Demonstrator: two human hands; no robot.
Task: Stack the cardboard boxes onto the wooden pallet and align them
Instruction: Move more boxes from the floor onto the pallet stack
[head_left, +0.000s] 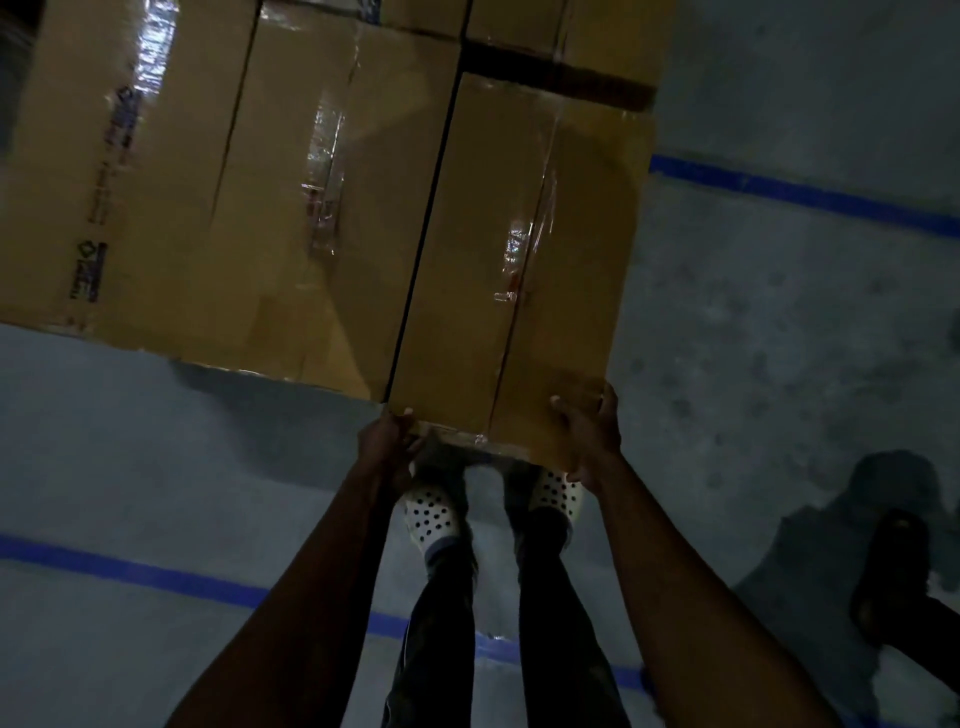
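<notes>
Nearest the camera: two bare forearms reaching forward and down, legs in dark trousers between them, white perforated clogs (430, 514) on a grey concrete floor (779, 338) with blue tape lines (810, 195).

Left hand (387, 441) wraps the near-left corner of the near cardboard box (514, 270), fingertips over the top edge, rest of the hand on the near face. Right hand (587, 434) clamps the near-right corner, thumb and fingers lying on the top flap, palm below the edge. Both are grasping the box, not released.

The box's long axis runs away from the person, taped seam down the middle. Its left side sits tight against the neighbouring cardboard box (291, 208), only a thin dark seam between. Its near edge sticks out toward the feet past the neighbour's near edge, so it looks not yet flush. Judgement: the coming move is a push straight forward along the long axis; both hands sit at the near end, roughly equal reach, right hand with more of the top covered.

Farther: a dark gap separates the held box's far end from more cardboard boxes (566, 31) behind. A wider box (104, 156) with printed marks sits at far left. The wooden pallet is not visible, hidden under the stack. Dim light, details soft.

A dark-shod foot of someone else (891, 566) at the right edge.
</notes>
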